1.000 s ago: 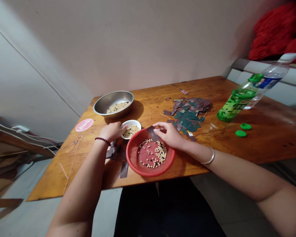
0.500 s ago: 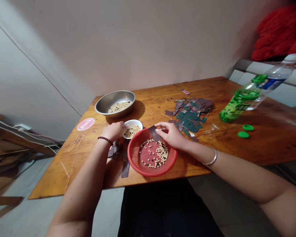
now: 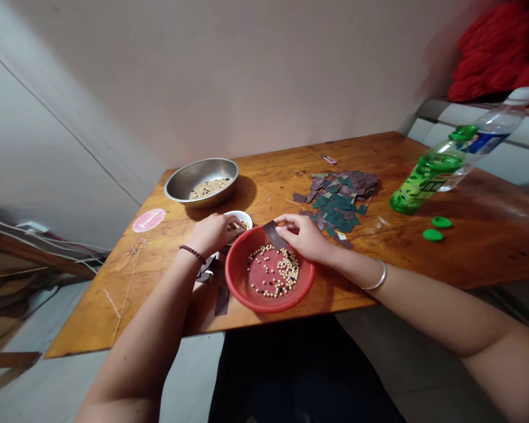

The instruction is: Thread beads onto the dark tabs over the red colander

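Observation:
My right hand (image 3: pixel 303 236) pinches a flat dark brown rectangular piece (image 3: pixel 274 235) between thumb and fingers, over the far rim of a red mesh basket (image 3: pixel 231 288). Pale round beads (image 3: pixel 288 267), with some black ones, lie scattered inside the basket. Just beyond its left rim, my left hand (image 3: pixel 212 234) dips bent, drawn-together fingers into a small white bowl (image 3: pixel 249 217) of similar beads. What those fingertips hold, if anything, is hidden. Under the left wrist lie more dark pieces (image 3: pixel 205 271), and another dark strip (image 3: pixel 221 299) sits left of the basket.
A steel bowl (image 3: pixel 171 191) with beads stands farther back. Dark brown and green pieces (image 3: pixel 337 202) form a pile beyond my right hand. A green bottle (image 3: pixel 427 182), a clear bottle (image 3: pixel 498 126) and green caps (image 3: pixel 432 235) are at right. Loose thread (image 3: pixel 134 249) lies left.
My left hand has moved right, from the white bowl's left rim to over its inside, covering more of it. My right hand still holds the dark piece. The view has shifted slightly.

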### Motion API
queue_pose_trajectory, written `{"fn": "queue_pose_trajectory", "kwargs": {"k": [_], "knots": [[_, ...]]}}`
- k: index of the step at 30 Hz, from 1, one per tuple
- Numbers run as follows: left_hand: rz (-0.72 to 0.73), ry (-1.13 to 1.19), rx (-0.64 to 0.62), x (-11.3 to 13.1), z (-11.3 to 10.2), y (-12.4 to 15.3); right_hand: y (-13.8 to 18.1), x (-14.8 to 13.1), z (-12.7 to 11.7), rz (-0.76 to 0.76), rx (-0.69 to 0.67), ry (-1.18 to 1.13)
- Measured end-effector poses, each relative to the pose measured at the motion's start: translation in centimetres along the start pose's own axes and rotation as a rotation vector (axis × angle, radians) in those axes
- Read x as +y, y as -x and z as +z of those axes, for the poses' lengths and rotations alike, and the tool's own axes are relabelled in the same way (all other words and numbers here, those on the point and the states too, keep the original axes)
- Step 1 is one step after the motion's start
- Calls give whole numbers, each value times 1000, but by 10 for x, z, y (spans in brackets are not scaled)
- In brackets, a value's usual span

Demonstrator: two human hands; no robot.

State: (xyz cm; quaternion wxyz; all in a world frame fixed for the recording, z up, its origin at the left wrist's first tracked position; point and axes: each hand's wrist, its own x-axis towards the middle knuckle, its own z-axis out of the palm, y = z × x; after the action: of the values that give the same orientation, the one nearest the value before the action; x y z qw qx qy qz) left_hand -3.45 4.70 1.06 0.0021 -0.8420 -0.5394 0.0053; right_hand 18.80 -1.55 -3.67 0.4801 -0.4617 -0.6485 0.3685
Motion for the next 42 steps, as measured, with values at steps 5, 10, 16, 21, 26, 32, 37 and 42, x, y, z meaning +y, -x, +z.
{"fn": "queue_pose_trajectory", "kwargs": {"k": [5, 10, 16, 21, 26, 32, 37, 42], "knots": [[-1, -9, 0, 1, -1, 1, 0, 1, 0, 13, -10, -17], [-13, -55, 53, 2, -2, 2, 0, 2, 0, 11, -9, -23], [-39, -90, 83, 3, -5, 3, -1, 1, 1, 17, 11, -17], [-33, -86, 167, 7, -2, 4, -2, -1, -1, 0, 4, -20], [1, -53, 171, 6, 0, 4, -2, -3, -3, 10, 15, -6], [135, 57, 454, 19, -5, 11, -1, -5, -3, 9, -13, -43], [450, 240, 670, 42, -2, 28, 0, -2, -3, -3, -35, -4], [646, 227, 619, 53, 8, 33, 2, -4, -1, 12, -20, 32]]}}
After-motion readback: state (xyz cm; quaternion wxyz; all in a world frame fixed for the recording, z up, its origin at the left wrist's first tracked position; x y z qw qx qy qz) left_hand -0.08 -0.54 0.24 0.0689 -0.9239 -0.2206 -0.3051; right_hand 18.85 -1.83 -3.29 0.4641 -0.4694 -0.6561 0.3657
